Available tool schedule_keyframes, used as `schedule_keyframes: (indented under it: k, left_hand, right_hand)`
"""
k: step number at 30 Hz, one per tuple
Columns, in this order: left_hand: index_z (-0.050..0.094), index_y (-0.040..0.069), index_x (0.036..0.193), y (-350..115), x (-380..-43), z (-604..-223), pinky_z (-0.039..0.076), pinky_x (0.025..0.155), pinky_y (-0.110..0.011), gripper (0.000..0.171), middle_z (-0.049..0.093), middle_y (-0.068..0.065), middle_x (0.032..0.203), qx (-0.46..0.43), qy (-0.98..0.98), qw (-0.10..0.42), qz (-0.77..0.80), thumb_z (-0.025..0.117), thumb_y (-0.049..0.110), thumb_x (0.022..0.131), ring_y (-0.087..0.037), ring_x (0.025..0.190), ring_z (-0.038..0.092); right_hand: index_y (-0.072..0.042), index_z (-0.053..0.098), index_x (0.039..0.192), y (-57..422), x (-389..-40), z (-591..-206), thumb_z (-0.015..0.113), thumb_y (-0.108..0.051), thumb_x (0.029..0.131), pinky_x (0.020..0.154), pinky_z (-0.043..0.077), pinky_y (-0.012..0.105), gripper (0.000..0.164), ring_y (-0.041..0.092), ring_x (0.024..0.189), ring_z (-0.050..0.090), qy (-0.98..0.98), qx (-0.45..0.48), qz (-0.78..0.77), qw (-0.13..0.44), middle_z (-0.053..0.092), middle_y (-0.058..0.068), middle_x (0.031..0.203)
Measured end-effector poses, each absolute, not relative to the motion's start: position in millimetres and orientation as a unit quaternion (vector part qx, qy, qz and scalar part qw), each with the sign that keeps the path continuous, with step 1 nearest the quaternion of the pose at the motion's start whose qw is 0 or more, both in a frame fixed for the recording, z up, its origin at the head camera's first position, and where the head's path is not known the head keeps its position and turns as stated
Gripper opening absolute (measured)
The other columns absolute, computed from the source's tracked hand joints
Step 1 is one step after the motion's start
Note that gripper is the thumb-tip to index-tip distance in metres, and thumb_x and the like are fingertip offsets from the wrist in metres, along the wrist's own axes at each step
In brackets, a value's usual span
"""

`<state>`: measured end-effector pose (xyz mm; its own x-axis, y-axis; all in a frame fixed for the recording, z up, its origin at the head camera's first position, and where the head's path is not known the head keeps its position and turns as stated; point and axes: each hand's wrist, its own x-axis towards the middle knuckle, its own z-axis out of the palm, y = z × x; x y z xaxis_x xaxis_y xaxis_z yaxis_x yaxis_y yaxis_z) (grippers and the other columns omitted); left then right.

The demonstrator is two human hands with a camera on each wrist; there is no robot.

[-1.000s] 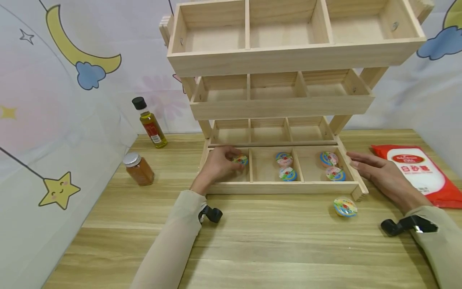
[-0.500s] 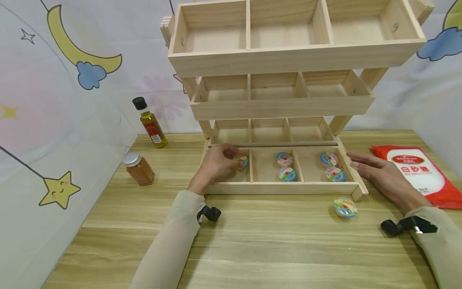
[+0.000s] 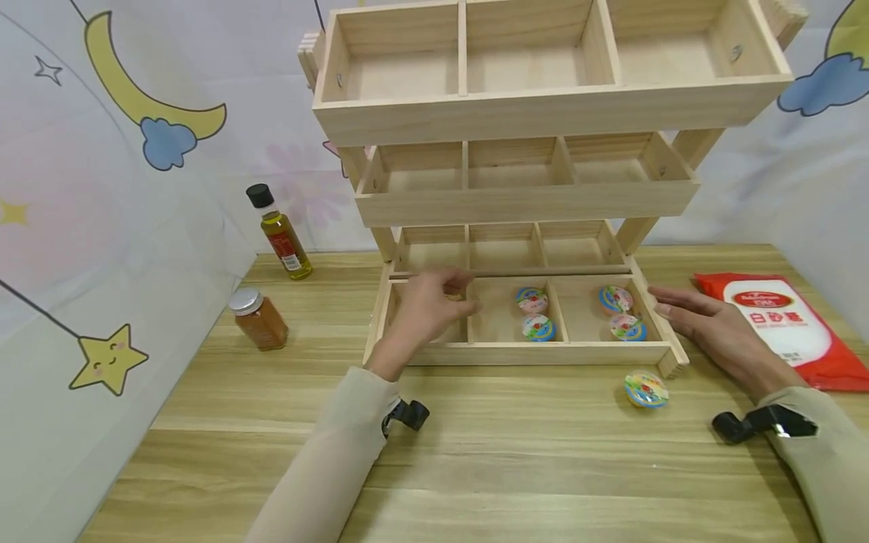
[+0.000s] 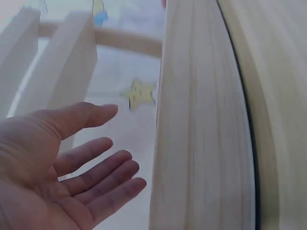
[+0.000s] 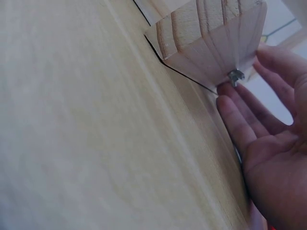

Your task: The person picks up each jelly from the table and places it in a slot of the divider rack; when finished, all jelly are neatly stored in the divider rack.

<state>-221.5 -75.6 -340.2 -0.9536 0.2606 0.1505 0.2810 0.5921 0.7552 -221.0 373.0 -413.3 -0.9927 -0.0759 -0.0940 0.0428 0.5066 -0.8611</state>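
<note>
My left hand (image 3: pixel 422 311) hovers over the left compartment of the wooden rack's lowest tray (image 3: pixel 516 354). In the left wrist view its fingers (image 4: pixel 112 194) are spread and nothing is between them. A sliver of a jelly cup (image 3: pixel 453 297) shows in that compartment, mostly hidden behind the hand. Two jelly cups (image 3: pixel 532 300) sit in the middle compartment and two more cups (image 3: pixel 615 299) in the right one. My right hand (image 3: pixel 723 332) rests its extended fingers against the tray's right end, beside a metal bolt (image 5: pixel 235 76). Another jelly cup (image 3: pixel 646 390) stands on the table in front.
Higher tiers of the rack (image 3: pixel 529 204) rise behind and over the lowest tray. At the left stand an oil bottle (image 3: pixel 285 241) and a jar with a silver lid (image 3: pixel 259 320). A red and white sugar bag (image 3: pixel 781 324) lies at the right on the wooden table (image 3: pixel 502 467).
My left hand has let go of the jelly cup in the left compartment, and its fingers have shifted right and up towards the first divider. The right hand keeps its place.
</note>
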Motion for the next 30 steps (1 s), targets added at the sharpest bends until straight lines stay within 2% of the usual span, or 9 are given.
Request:
schedule_keyframes:
  k: [6,13,19,22,26,30]
  left_hand:
    - [0.073,0.002,0.129,-36,-203,-336,0.056,0.096,-0.035,0.039,0.073,-0.013,0.128,-0.210,-0.868,-0.026,-0.450,0.082,0.016,0.095,-0.030,0.118,0.069]
    - [0.076,0.005,0.126,10,-182,-334,0.052,0.085,-0.015,0.038,0.077,-0.008,0.119,-0.283,-0.852,-0.038,-0.439,0.087,0.015,0.091,-0.022,0.107,0.073]
    - [0.076,0.007,0.128,41,-173,-338,0.051,0.085,-0.011,0.040,0.076,-0.003,0.124,-0.329,-0.841,-0.050,-0.428,0.087,0.015,0.090,-0.010,0.106,0.072]
    - [0.075,0.010,0.130,53,-171,-340,0.048,0.084,-0.008,0.042,0.075,0.004,0.127,-0.329,-0.842,-0.069,-0.422,0.087,0.019,0.091,-0.002,0.108,0.069]
    - [0.075,0.012,0.131,65,-170,-344,0.047,0.085,-0.007,0.043,0.075,0.007,0.126,-0.327,-0.842,-0.090,-0.418,0.088,0.022,0.091,0.000,0.108,0.068]
    - [0.075,0.015,0.132,74,-168,-349,0.044,0.086,-0.005,0.045,0.075,0.008,0.124,-0.339,-0.851,-0.088,-0.390,0.089,0.027,0.090,0.002,0.107,0.067]
  right_hand:
    - [-0.019,0.054,0.158,373,-221,-415,0.065,-0.049,0.105,0.090,0.048,0.011,0.061,-0.010,0.115,0.058,0.856,-0.006,-0.514,0.059,0.063,-0.031,0.127]
    - [-0.019,0.055,0.157,373,-221,-415,0.065,-0.049,0.105,0.090,0.048,0.012,0.062,-0.009,0.115,0.058,0.855,-0.001,-0.515,0.059,0.064,-0.031,0.126]
    - [-0.020,0.054,0.158,373,-222,-414,0.065,-0.051,0.105,0.090,0.048,0.012,0.062,-0.008,0.116,0.057,0.857,-0.001,-0.511,0.062,0.063,-0.030,0.127]
    - [-0.020,0.054,0.158,372,-222,-414,0.065,-0.050,0.105,0.089,0.049,0.013,0.061,-0.008,0.116,0.058,0.854,-0.001,-0.516,0.063,0.064,-0.030,0.127]
    - [-0.020,0.055,0.157,373,-222,-414,0.065,-0.048,0.105,0.087,0.050,0.014,0.059,-0.008,0.115,0.059,0.853,-0.003,-0.518,0.058,0.065,-0.031,0.125]
    - [-0.019,0.056,0.156,373,-222,-415,0.065,-0.045,0.106,0.087,0.050,0.014,0.057,-0.009,0.114,0.059,0.856,-0.009,-0.514,0.052,0.066,-0.031,0.126]
